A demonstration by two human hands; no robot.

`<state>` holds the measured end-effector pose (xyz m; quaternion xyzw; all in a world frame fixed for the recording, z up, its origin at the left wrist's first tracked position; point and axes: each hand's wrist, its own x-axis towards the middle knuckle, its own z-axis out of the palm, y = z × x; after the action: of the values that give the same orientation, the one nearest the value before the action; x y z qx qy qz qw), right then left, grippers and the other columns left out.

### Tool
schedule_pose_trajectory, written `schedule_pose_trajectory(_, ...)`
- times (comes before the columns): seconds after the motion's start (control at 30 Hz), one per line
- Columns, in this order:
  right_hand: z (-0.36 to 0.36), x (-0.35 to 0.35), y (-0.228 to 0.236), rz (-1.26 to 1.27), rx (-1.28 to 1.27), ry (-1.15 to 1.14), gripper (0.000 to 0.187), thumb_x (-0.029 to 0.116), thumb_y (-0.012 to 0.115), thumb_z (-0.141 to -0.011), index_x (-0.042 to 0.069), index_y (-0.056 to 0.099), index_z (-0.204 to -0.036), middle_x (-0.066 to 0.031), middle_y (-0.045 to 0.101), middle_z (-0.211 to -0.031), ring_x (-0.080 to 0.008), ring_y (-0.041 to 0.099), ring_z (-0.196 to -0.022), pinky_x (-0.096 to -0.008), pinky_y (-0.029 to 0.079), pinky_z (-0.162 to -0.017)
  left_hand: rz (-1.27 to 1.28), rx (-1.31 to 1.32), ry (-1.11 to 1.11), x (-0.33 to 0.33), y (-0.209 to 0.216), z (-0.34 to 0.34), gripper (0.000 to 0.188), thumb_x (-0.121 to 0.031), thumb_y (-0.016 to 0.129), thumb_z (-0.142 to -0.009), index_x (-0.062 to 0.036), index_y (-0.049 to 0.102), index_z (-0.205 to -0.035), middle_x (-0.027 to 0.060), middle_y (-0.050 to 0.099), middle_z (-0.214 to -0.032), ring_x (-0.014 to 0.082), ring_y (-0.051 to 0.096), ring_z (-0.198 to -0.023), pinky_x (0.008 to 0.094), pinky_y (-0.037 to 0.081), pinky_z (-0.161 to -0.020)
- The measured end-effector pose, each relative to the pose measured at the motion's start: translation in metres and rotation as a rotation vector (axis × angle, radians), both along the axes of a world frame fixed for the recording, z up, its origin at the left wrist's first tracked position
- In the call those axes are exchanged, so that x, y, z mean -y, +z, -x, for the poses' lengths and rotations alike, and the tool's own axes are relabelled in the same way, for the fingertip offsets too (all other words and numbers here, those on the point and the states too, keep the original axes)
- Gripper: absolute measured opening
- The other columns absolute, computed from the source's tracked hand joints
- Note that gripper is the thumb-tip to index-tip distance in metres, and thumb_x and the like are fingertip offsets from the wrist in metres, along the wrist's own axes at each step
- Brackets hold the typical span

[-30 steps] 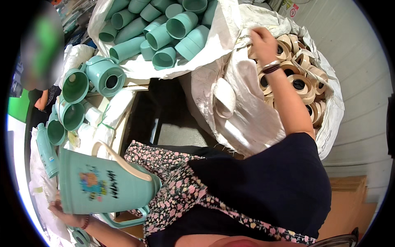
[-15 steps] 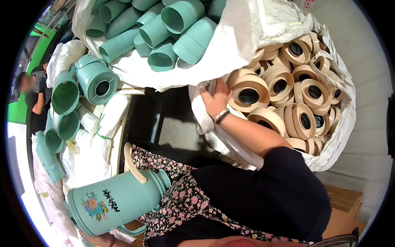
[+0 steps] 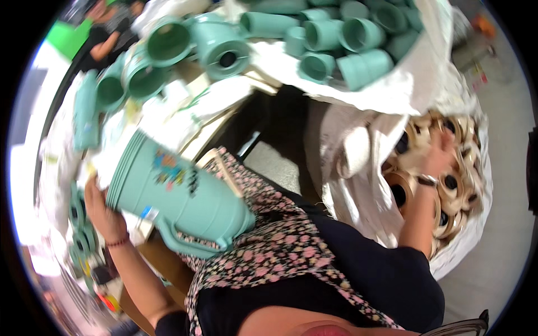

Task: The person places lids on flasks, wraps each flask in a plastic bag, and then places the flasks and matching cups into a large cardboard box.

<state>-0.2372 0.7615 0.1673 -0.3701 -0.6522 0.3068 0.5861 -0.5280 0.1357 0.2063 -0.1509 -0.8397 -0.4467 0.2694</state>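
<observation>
My left hand [image 3: 105, 215] is pressed around the base of a teal thermos jug [image 3: 174, 190] with a flower print. The jug lies tilted across my front, its base raised at the left and its neck against my floral apron. A beige carry handle [image 3: 227, 175] shows on its upper side and a teal side grip [image 3: 188, 243] below. My right hand [image 3: 438, 157], a little blurred, reaches with fingers apart into a white sack [image 3: 364, 196] of beige ring-shaped parts with dark centres [image 3: 451, 182]. Whether it touches one of them is unclear.
Another white sack [image 3: 392, 89] at the back holds several teal cylinders [image 3: 361, 35]. Teal jug bodies [image 3: 168, 42] stand on a cluttered table at the left. A cardboard box [image 3: 168, 266] sits below my left arm. A person [image 3: 106, 36] is at the far left.
My right hand has gone from the sack's rim to over the beige parts inside. The jug has turned and its base has risen, bringing the teal side grip into sight. The whole view has shifted.
</observation>
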Motion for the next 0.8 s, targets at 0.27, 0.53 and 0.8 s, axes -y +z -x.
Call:
schedule_pose_trajectory(0.27, 0.196, 0.181, 0.179, 0.142, -0.114, 1.78, 0.025, 0.02, 0.056, -0.086, 0.001, 0.056, -0.101, -0.0114, 0.06, -0.099, -0.0202, 0.058, -0.087, -0.0374, 0.05, -0.078, -0.352, 0.314, -0.632, -0.063, 0.028, 0.002, 0.064, -0.032, 0.06, -0.079, -0.0084, 0.039, -0.135, 0.0142, 0.037, -0.138, 0.0299, 0.031, -0.129, 0.0376, 0.026, -0.105)
schedule_pose_trajectory(0.53, 0.304, 0.343, 0.077, 0.405, 0.289, 2.173, 0.062, 0.044, 0.059, -0.081, 0.0, 0.044, -0.122, -0.0054, 0.053, -0.111, -0.0137, 0.049, -0.101, -0.033, 0.04, -0.09, -1.057, 0.328, -0.481, -0.059, 0.011, -0.031, 0.057, -0.042, 0.051, -0.088, -0.0015, 0.039, -0.126, 0.0119, 0.052, -0.113, 0.0197, 0.053, -0.103, 0.0306, 0.044, -0.088)
schedule_pose_trajectory(0.8, 0.286, 0.394, 0.07, 0.325, 0.128, 1.929, 0.069, 0.045, 0.058, -0.076, -0.003, 0.04, -0.122, -0.0113, 0.052, -0.109, -0.0171, 0.052, -0.099, -0.0286, 0.04, -0.089, -0.765, 0.09, -0.174, -0.043, -0.012, -0.043, 0.042, -0.031, 0.033, -0.093, -0.0015, 0.043, -0.123, 0.0133, 0.046, -0.125, 0.0199, 0.046, -0.115, 0.0303, 0.042, -0.091)
